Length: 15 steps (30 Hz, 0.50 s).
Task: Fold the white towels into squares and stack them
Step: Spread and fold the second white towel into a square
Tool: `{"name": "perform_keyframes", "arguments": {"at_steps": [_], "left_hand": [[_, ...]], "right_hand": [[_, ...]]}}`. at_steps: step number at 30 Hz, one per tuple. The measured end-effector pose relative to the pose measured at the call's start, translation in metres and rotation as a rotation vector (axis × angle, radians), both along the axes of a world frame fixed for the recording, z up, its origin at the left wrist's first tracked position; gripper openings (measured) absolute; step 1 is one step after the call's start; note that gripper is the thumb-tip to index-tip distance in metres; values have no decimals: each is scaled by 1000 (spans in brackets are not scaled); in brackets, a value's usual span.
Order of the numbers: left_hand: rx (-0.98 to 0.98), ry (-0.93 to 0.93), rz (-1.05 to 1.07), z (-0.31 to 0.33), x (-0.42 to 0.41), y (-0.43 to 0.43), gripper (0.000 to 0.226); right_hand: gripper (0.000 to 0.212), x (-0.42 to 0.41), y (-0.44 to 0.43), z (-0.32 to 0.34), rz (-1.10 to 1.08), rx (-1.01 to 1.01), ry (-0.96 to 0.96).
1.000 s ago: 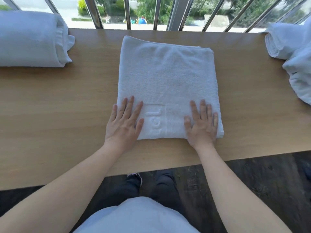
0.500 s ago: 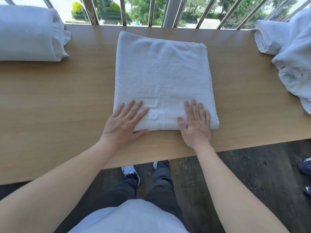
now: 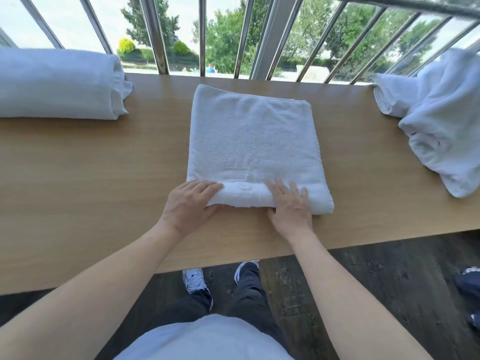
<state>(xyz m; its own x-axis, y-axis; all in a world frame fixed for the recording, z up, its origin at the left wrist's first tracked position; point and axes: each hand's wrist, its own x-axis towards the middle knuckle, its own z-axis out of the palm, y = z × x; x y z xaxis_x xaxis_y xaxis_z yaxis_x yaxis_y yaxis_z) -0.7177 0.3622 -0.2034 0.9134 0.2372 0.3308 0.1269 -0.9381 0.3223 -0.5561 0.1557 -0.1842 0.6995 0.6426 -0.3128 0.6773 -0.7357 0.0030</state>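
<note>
The white towel [image 3: 255,141] lies in the middle of the table [image 3: 85,183], a thick terry rectangle folded in layers. Its far edge runs close to the table's back edge and its near edge sits a little in from the front edge. We see that near edge lifted and curled into a soft roll, with a smoother woven band and a raised emblem showing on it.

The left hand [image 3: 191,203] grips the roll's left end, fingers curved over the top and thumb tucked beneath. The right hand [image 3: 291,206] holds it right of centre the same way, fingers lying on the pile and thumb under the fold.

The table is smooth, pale wood-grain laminate. At its back left corner we find a rolled towel [image 3: 59,84], a fat cylinder. At the back right corner sits a loose towel heap [image 3: 436,118], rumpled and draping toward the right edge. Slanted metal railing bars [image 3: 267,35] rise behind the table, and dark plank floor [image 3: 363,294] shows below it.
</note>
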Motion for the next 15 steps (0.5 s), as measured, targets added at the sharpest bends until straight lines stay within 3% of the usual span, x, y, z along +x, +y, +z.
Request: {"name": "perform_keyframes", "arguments": {"at_steps": [5, 10, 15], "left_hand": [[-250, -135, 77, 14, 1, 4, 53], [-581, 16, 206, 19, 1, 26, 75], [-786, -20, 319, 25, 33, 46, 47]], "right_hand": [[45, 15, 9, 29, -138, 233, 70], [40, 44, 17, 55, -197, 330, 231], [29, 82, 26, 78, -162, 355, 326]]}}
